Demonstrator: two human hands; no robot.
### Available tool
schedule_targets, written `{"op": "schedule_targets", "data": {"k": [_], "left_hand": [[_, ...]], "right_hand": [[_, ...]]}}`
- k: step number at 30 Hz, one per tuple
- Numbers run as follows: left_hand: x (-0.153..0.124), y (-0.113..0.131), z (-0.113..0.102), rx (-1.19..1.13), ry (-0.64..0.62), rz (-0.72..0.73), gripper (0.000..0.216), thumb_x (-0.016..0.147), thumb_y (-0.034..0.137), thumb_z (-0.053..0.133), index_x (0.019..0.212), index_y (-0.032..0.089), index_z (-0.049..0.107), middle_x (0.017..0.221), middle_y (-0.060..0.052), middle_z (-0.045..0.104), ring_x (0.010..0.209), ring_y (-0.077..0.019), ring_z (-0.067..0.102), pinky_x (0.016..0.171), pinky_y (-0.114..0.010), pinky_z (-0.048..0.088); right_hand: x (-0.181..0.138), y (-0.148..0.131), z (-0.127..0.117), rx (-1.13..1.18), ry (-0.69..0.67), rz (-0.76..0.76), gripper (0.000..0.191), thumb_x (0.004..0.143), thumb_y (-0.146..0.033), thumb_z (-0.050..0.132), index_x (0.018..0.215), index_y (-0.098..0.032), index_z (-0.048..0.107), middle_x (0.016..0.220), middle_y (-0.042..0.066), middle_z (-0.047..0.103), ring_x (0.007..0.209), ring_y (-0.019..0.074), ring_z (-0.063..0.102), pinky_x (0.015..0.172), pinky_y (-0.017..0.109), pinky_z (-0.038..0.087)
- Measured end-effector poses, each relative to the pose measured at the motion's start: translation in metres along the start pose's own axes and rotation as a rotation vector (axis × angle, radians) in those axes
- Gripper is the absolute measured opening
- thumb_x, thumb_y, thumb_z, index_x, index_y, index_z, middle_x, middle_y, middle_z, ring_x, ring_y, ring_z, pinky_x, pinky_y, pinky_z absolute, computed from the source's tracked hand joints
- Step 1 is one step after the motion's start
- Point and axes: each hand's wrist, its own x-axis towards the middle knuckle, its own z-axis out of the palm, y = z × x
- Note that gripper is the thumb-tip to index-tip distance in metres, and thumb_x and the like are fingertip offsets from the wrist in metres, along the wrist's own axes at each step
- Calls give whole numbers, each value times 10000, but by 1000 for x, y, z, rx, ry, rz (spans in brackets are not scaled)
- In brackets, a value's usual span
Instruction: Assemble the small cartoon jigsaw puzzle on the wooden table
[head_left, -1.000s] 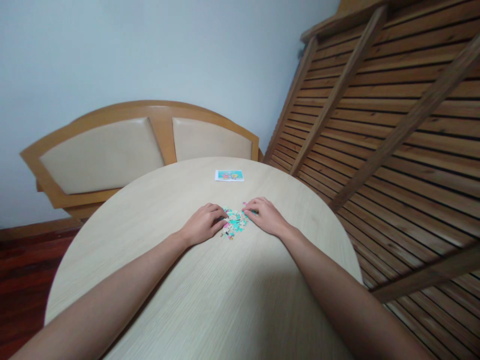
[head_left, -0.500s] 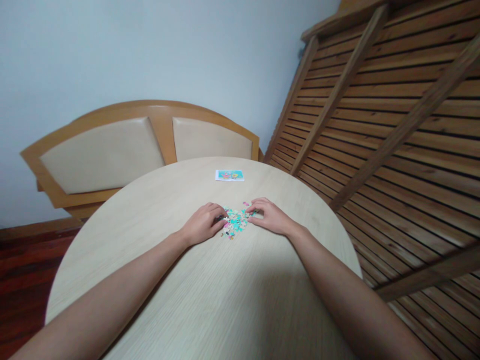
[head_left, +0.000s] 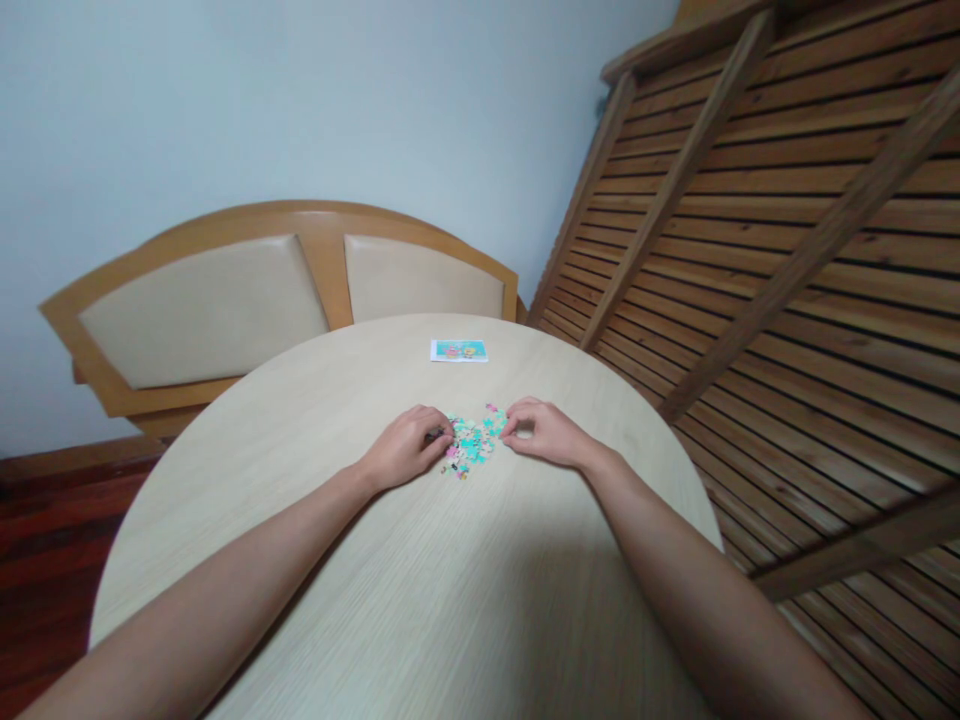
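A loose heap of small jigsaw puzzle pieces (head_left: 472, 440), mostly turquoise and pale with some pink and yellow, lies on the round table between my hands. At the heap's left edge my left hand (head_left: 412, 443) rests with its thumb and fingers curled together; whatever is between the fingertips is too small to make out. On the right edge my right hand (head_left: 544, 432) has thumb and index finger brought together in a pinch, and anything in it is hidden. Beyond the heap lies a small picture card (head_left: 459, 350) with a turquoise cartoon scene.
The pale wooden round table (head_left: 315, 570) fills the middle of the view. Behind it stands a headboard (head_left: 322, 250) with cream panels against the wall. A slatted wooden frame (head_left: 735, 250) leans along the right side.
My right hand has drawn slightly right, away from the heap, and its thumb and fingers have closed into a pinch. My left hand's fingers have closed a little in nearly the same place.
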Motion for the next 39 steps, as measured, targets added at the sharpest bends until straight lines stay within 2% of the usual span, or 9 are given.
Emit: {"op": "schedule_targets", "data": {"k": [5,9,14,19,24,30,39], "left_hand": [[-1,1,0,24,27,-55,143,943,282,525,943,203,645,941,-56,689,918,-218,625,868,-358,489],[-1,0,-3,129,94,-123,161,938,289,511,941,194,641,933,-68,690,896,-231,630,826,-370,500],[0,-4,-6,261,175,-201,135,909,282,539,882,198,641,871,-59,690,844,-226,621,756,-355,496],[0,-9,-5,316,118,-224,132,883,273,567,849,194,666,854,-77,696,817,-240,625,733,-369,494],[-1,-10,-5,345,42,-216,117,865,228,571,845,197,682,848,-76,704,829,-241,634,736,-362,499],[-1,-10,-5,353,36,-192,157,881,232,548,863,203,702,854,-64,724,835,-236,645,742,-361,505],[0,-7,-4,277,13,-110,174,929,261,550,934,208,716,950,-64,735,917,-245,646,844,-396,516]], "right_hand": [[-1,-4,1,-14,-58,-2,55,769,-180,710,747,-209,752,787,28,721,877,190,644,834,305,485],[1,-11,2,-36,-53,8,85,814,-282,724,784,-208,750,763,28,712,825,185,636,809,306,486],[6,-15,11,-51,-60,-49,202,805,-397,760,872,-207,747,785,30,701,801,188,627,823,328,493],[7,-12,16,-43,-55,-74,119,832,-330,733,852,-213,734,783,20,701,816,183,629,907,356,489],[4,-10,15,7,-40,-26,131,819,-322,736,840,-195,718,821,32,704,824,179,642,824,314,501],[2,-10,13,65,-62,27,87,807,-268,727,826,-183,726,818,34,727,780,163,663,771,278,499],[3,-23,10,109,-167,-40,111,768,-300,768,753,-193,744,782,25,746,741,164,682,748,276,510]]}}
